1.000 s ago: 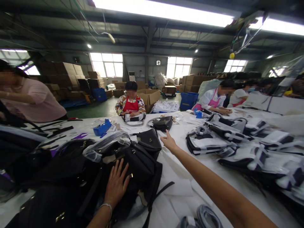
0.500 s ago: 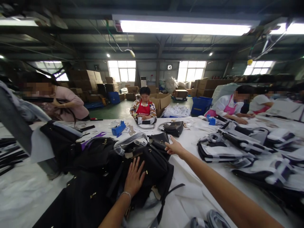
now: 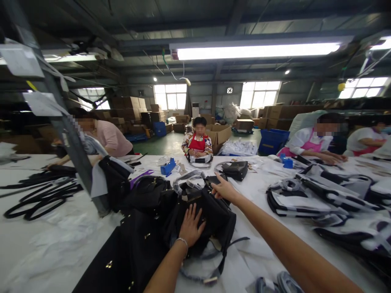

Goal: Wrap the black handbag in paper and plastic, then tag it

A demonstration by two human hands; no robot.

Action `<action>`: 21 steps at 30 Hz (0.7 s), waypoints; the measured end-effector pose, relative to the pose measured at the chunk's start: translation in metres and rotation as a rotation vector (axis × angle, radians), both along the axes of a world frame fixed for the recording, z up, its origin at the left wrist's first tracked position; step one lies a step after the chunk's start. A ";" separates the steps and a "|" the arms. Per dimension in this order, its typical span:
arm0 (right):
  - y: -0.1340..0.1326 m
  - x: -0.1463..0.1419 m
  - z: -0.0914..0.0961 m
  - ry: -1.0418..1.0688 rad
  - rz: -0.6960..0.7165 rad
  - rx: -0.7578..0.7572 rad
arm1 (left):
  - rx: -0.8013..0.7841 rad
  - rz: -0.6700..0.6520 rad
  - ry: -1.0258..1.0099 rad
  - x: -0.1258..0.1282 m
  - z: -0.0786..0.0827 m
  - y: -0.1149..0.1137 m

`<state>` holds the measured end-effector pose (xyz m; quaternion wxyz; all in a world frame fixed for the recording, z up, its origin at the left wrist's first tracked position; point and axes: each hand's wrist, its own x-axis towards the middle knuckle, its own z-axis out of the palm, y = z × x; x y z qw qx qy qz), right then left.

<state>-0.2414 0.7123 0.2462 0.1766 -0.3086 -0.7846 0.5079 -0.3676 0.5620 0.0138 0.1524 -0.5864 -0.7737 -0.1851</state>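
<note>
My left hand (image 3: pixel 191 224) lies flat and open on a black handbag (image 3: pixel 214 211) at the near edge of a heap of black bags (image 3: pixel 146 195). My right hand (image 3: pixel 224 189) reaches forward over the white table (image 3: pixel 45 240), fingers curled onto the top of a small black bag (image 3: pixel 214 181) just behind the first one. Clear plastic wrap (image 3: pixel 186 181) lies beside it. Another small black handbag (image 3: pixel 236 169) stands farther back.
Wrapped black-and-white bags (image 3: pixel 305 195) fill the table's right side. Black straps (image 3: pixel 39 195) lie at the left. A blue tape dispenser (image 3: pixel 168 167) sits mid-table. People work at the far side and both ends. A slanted pole (image 3: pixel 65 126) stands at the left.
My view has swung left, so everything has shifted right in the picture. My right hand has drawn back from open table onto the small black bag. My left hand stays flat on the handbag.
</note>
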 end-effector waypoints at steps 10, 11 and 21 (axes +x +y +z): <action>-0.017 0.116 -0.058 -0.020 0.015 0.076 | -0.147 -0.044 -0.042 0.019 0.038 -0.042; -0.017 0.143 -0.066 -0.013 -0.016 0.079 | -0.152 -0.053 -0.063 0.024 0.041 -0.050; -0.061 0.422 -0.110 -0.198 -0.515 0.200 | 0.053 -0.122 -0.329 0.075 0.070 -0.097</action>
